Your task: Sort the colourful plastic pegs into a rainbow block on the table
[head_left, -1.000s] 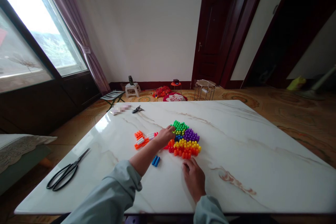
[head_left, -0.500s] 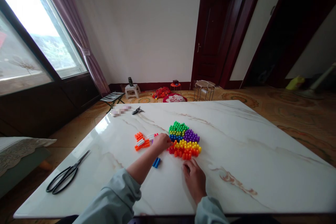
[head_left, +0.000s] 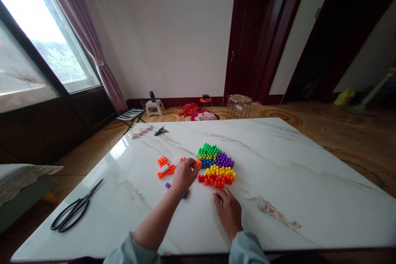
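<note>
My left hand (head_left: 185, 174) is closed in a pinch, with an orange plastic piece (head_left: 199, 162) at its fingertips. Just right of it lies a tight cluster of small rounded plastic pieces, grouped as green (head_left: 209, 149), purple (head_left: 225, 159), blue (head_left: 207, 163), yellow (head_left: 220, 170) and orange-red (head_left: 218, 181). Below the cluster's front edge rests my right hand (head_left: 229, 210), its fingers curled; whatever may be inside is hidden. Orange and white pieces (head_left: 165, 169) lie left of my left hand. Nearby are a purple piece (head_left: 168, 185) and a blue piece (head_left: 185, 195) partly covered by my wrist.
Black long-handled scissors (head_left: 76, 208) lie on the marble-patterned table (head_left: 278, 165) at the left. Small dark pliers (head_left: 161, 130) sit near the far edge, beside a blurred item (head_left: 141, 131). Stools (head_left: 154, 108) stand on the floor beyond.
My left hand has drawn back slightly left and toward me from the cluster, and an orange piece now shows at its fingertips. The purple piece has come into view. My right hand stays put.
</note>
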`<state>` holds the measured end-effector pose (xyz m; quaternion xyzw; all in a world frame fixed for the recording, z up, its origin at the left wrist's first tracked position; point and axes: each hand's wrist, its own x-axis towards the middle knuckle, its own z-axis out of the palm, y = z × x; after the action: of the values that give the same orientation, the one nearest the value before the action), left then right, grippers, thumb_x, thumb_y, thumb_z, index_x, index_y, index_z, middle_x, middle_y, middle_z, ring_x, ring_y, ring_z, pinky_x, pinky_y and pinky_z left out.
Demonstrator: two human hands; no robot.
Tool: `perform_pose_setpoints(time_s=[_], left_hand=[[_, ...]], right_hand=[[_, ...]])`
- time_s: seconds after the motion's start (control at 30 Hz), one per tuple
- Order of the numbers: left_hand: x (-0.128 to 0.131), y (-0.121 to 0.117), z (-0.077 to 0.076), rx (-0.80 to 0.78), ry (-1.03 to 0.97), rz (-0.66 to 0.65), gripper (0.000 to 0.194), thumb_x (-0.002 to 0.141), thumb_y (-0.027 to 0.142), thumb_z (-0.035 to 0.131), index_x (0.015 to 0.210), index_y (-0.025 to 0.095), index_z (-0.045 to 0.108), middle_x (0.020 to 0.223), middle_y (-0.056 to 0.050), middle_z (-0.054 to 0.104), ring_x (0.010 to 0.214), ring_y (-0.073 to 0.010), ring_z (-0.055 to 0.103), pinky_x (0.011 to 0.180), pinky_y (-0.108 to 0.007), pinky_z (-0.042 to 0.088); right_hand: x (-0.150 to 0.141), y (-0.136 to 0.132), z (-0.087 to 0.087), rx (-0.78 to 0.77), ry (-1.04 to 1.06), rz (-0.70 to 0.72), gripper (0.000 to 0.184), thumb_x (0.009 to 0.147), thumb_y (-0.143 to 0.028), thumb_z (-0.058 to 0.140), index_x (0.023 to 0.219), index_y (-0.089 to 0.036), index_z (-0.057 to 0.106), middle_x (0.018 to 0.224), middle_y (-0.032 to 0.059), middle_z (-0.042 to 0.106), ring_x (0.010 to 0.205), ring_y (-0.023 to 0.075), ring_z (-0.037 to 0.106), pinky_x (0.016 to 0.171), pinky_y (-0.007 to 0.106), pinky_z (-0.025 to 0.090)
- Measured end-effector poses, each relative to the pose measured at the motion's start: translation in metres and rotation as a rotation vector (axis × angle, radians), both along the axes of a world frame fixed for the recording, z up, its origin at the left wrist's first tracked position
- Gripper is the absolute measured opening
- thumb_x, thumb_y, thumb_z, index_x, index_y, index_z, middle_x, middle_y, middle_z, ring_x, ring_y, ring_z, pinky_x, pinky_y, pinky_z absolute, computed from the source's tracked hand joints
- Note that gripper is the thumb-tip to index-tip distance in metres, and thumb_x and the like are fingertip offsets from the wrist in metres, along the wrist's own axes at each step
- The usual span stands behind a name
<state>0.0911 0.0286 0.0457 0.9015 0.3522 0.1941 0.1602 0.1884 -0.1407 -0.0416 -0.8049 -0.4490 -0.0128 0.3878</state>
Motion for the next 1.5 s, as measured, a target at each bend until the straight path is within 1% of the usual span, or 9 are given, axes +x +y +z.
perform_pose_setpoints(time_s=[0.07, 0.2, 0.37, 0.47, 0.67, 0.9, 1.0, 1.37, 1.5], left_hand=[[-0.015, -0.026, -0.01, 0.013, -0.196, -0.023, 0.01, 0.08, 0.023, 0.053, 0.082, 0.019, 0.062, 0.073, -0.001, 0.064, 0.063, -0.0124, 0.058, 0.061, -0.022, 0.043], [-0.035, -0.072, -0.051, -0.12, -0.363, -0.071, 0.006, 0.079, 0.022, 0.055, 0.075, 0.019, 0.06, 0.067, 0.0, 0.062, 0.057, -0.0115, 0.057, 0.057, -0.021, 0.044], [-0.039, -0.086, -0.081, -0.404, -0.491, 0.008, 0.013, 0.081, 0.026, 0.056, 0.081, 0.017, 0.065, 0.072, -0.003, 0.068, 0.062, -0.0142, 0.062, 0.06, -0.023, 0.049], [-0.037, -0.089, -0.077, -0.382, -0.44, -0.086, 0.017, 0.085, 0.027, 0.054, 0.083, 0.019, 0.069, 0.079, -0.004, 0.069, 0.07, -0.0153, 0.063, 0.067, -0.024, 0.049], [-0.034, -0.098, -0.069, -0.347, -0.368, -0.121, 0.022, 0.089, 0.026, 0.049, 0.099, 0.026, 0.069, 0.094, -0.002, 0.068, 0.076, -0.0138, 0.063, 0.072, -0.023, 0.048], [-0.033, -0.096, -0.079, -0.325, -0.352, -0.08, 0.024, 0.09, 0.027, 0.045, 0.085, 0.021, 0.068, 0.082, -0.003, 0.066, 0.071, -0.0143, 0.061, 0.065, -0.023, 0.045], [-0.033, -0.096, -0.079, -0.314, -0.335, -0.066, 0.024, 0.09, 0.027, 0.045, 0.084, 0.022, 0.068, 0.081, -0.003, 0.066, 0.07, -0.0144, 0.061, 0.066, -0.024, 0.045], [-0.035, -0.097, -0.075, -0.349, -0.336, -0.086, 0.024, 0.089, 0.025, 0.044, 0.085, 0.021, 0.068, 0.086, -0.004, 0.067, 0.073, -0.0153, 0.061, 0.068, -0.025, 0.045], [-0.035, -0.097, -0.072, -0.351, -0.348, -0.077, 0.023, 0.088, 0.024, 0.046, 0.084, 0.021, 0.069, 0.084, -0.004, 0.067, 0.073, -0.0158, 0.061, 0.068, -0.026, 0.046]], right_hand=[[-0.001, -0.001, 0.002, 0.032, 0.052, 0.021, 0.028, 0.092, -0.041, 0.045, 0.085, -0.021, 0.064, 0.084, 0.0028, 0.061, 0.067, 0.0147, 0.057, 0.063, 0.025, 0.044], [-0.005, -0.001, 0.007, 0.114, 0.133, 0.157, 0.034, 0.088, -0.043, 0.056, 0.114, -0.022, 0.061, 0.099, 0.0035, 0.063, 0.06, 0.0117, 0.056, 0.064, 0.025, 0.049], [-0.007, 0.0, 0.008, 0.091, 0.081, 0.323, 0.032, 0.085, -0.024, 0.057, 0.117, -0.027, 0.063, 0.115, 0.0036, 0.061, 0.091, 0.0163, 0.063, 0.083, 0.025, 0.051], [-0.005, 0.001, 0.003, 0.08, 0.036, 0.325, 0.036, 0.083, -0.017, 0.053, 0.117, -0.023, 0.063, 0.115, 0.0056, 0.062, 0.106, 0.0205, 0.059, 0.093, 0.031, 0.048], [-0.003, 0.004, -0.002, 0.171, 0.093, 0.232, 0.038, 0.083, -0.014, 0.042, 0.114, -0.021, 0.063, 0.106, 0.0079, 0.062, 0.098, 0.0194, 0.061, 0.089, 0.032, 0.05], [0.031, -0.022, -0.002, 0.17, 0.162, -0.163, 0.027, 0.079, -0.034, 0.048, 0.095, -0.017, 0.062, 0.092, 0.0099, 0.067, 0.078, 0.0223, 0.062, 0.073, 0.033, 0.05], [0.055, -0.03, -0.002, 0.119, 0.14, -0.24, 0.03, 0.075, -0.039, 0.048, 0.09, -0.017, 0.062, 0.086, 0.0105, 0.067, 0.075, 0.0235, 0.061, 0.07, 0.034, 0.049], [0.063, -0.009, -0.002, 0.104, 0.137, -0.206, 0.038, 0.074, -0.041, 0.047, 0.099, -0.015, 0.06, 0.089, 0.0109, 0.066, 0.072, 0.022, 0.061, 0.069, 0.034, 0.048], [0.057, -0.014, 0.001, 0.205, 0.113, -0.189, 0.038, 0.077, -0.042, 0.05, 0.102, -0.014, 0.057, 0.093, 0.0117, 0.065, 0.07, 0.0204, 0.06, 0.067, 0.033, 0.048]])
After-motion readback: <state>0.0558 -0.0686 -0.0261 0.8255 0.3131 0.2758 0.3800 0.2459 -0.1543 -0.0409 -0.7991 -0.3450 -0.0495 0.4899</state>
